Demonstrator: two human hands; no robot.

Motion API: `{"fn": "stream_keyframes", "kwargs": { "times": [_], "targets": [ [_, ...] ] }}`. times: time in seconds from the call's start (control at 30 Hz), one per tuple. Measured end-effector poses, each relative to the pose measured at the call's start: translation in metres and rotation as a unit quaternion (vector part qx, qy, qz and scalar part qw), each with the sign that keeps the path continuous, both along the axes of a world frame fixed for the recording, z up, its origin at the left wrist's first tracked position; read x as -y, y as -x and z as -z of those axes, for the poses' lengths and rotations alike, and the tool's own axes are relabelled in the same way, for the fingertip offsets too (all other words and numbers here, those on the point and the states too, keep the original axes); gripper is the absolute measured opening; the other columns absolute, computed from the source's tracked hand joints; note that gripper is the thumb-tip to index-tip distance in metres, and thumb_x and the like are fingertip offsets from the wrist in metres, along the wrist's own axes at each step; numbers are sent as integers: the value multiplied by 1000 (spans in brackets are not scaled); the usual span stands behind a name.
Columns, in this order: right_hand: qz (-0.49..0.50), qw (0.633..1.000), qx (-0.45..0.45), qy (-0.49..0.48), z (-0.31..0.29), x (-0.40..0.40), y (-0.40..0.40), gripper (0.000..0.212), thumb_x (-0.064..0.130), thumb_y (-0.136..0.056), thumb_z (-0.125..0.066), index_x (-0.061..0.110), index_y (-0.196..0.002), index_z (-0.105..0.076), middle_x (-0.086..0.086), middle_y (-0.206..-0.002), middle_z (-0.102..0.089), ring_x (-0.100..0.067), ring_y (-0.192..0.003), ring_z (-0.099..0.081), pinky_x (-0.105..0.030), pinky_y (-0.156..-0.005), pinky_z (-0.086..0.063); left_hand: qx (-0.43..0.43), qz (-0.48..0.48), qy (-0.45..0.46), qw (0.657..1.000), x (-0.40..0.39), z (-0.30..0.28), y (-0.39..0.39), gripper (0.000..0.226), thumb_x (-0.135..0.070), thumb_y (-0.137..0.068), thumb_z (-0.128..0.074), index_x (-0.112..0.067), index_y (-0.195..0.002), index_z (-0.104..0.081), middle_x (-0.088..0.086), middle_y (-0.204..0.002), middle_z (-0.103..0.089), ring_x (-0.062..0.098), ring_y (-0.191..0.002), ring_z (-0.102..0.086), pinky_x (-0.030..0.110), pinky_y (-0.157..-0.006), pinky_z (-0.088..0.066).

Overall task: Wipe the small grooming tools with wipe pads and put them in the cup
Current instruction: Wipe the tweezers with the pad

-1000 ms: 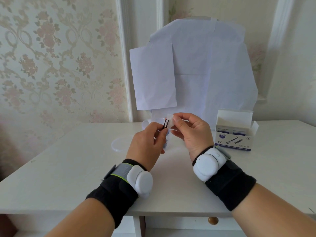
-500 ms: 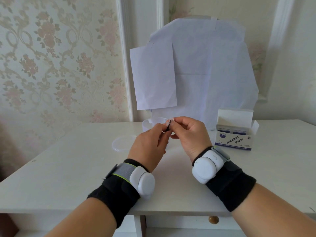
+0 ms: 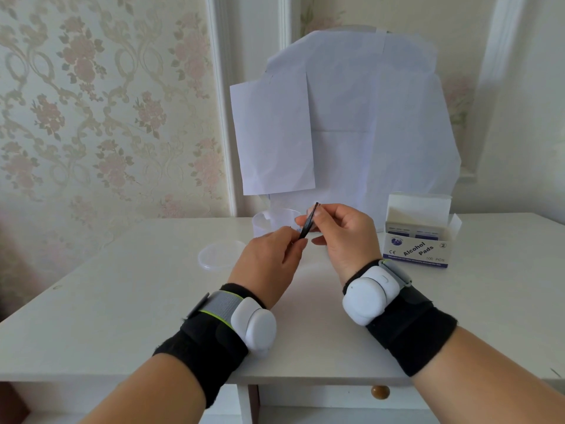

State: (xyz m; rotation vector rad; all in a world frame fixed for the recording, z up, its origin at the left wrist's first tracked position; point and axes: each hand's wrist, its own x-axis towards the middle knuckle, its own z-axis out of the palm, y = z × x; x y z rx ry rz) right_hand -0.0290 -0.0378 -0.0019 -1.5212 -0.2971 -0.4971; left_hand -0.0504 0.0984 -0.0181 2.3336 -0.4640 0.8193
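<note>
Thin black tweezers (image 3: 308, 223) are held tilted above the white table, tip pointing up and away. My left hand (image 3: 270, 264) pinches their lower end. My right hand (image 3: 339, 237) pinches their upper part between thumb and fingers, with a small white wipe pad (image 3: 301, 219) mostly hidden in that pinch. Just behind both hands stands a translucent plastic cup (image 3: 262, 225), partly covered by them; its inside is hidden.
A round clear lid (image 3: 218, 255) lies flat to the left of my hands. An open box of alcohol pads (image 3: 417, 243) stands at the right. White paper sheets (image 3: 351, 123) lean on the wall behind. A drawer knob (image 3: 380, 392) sits under the table's front edge.
My right hand has slid up along the tweezers, so more of the black shaft now shows between the two hands. The white pad shows less than before.
</note>
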Motion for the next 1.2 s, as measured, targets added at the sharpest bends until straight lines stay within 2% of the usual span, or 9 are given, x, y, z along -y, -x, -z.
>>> {"fn": "stream_keyframes", "kwargs": {
  "times": [0.2, 0.47, 0.6, 0.7, 0.8, 0.93, 1.0, 1.07, 1.2],
  "targets": [
    [-55, 998, -13, 33, 2, -1, -1, 15, 14, -94, -62, 10, -90, -76, -5, -85, -77, -22, -83, -73, -27, -69, -59, 21, 5, 4, 1000, 0, -3, 1, 16, -26, -98, -51, -15, -94, -63, -8, -68, -56, 16, -58, -53, 33, -62, -48],
    [-94, 994, -10, 56, 3, -4, 2, 21, 8, -97, -55, 16, -90, -72, -11, -90, -74, -19, -82, -71, -24, -65, -57, 14, -5, 22, 1000, -2, 0, -3, 20, -27, -99, -49, -13, -92, -62, -5, -69, -58, 18, -64, -53, 29, -62, -42],
    [-46, 997, 1, 62, 4, -7, 1, 21, 11, -96, -55, 19, -87, -72, -3, -84, -74, -18, -81, -71, -27, -65, -57, 29, 2, 25, 999, 0, -1, -1, 15, -26, -97, -53, -14, -96, -62, -6, -70, -61, 11, -62, -53, 20, -58, -41],
    [-12, 999, 3, 52, 3, -6, 0, 19, 13, -96, -53, 12, -92, -71, -1, -83, -76, -17, -80, -72, -30, -66, -58, 17, 0, 5, 1000, 1, -1, 1, 11, -26, -96, -55, -22, -86, -57, -14, -63, -51, 7, -57, -47, 13, -57, -37],
    [-23, 999, 1, 35, 1, -4, 1, 20, 12, -98, -50, 8, -95, -69, 0, -83, -77, -13, -79, -73, -22, -60, -55, 18, 2, -2, 1000, 1, 0, -1, 22, -22, -96, -54, -16, -76, -56, -8, -62, -52, 16, -58, -46, 21, -56, -32],
    [-50, 998, 10, 40, 2, -5, 3, 24, 12, -99, -51, 10, -93, -74, 1, -83, -77, -14, -80, -73, -20, -59, -52, 40, -3, -3, 999, 0, 1, -1, 35, -18, -94, -56, -27, -65, -40, -15, -53, -41, 7, -49, -40, 15, -52, -32],
    [-68, 997, 16, 31, 3, -6, 4, 26, 10, -100, -49, 7, -94, -75, -4, -86, -78, -20, -82, -73, -19, -59, -52, 38, -3, 3, 999, -1, 1, -1, 30, -18, -94, -56, -22, -66, -47, -8, -54, -50, 12, -50, -44, 19, -51, -32],
    [-89, 996, 13, 8, 3, -7, 5, 27, 8, -100, -48, 1, -96, -73, -14, -91, -76, -28, -86, -72, -21, -61, -54, 43, -3, 15, 999, -2, 2, -2, 26, -18, -95, -56, -15, -69, -52, -3, -57, -56, 18, -53, -47, 20, -51, -34],
    [-141, 989, -13, -52, 1, -5, 5, 28, 1, -101, -41, -1, -106, -68, -21, -97, -74, -28, -92, -74, -33, -73, -60, 60, -9, 24, 998, -3, 3, -4, 29, -17, -93, -59, -14, -65, -52, -7, -53, -48, 19, -50, -43, 23, -50, -32]
  ]
}}
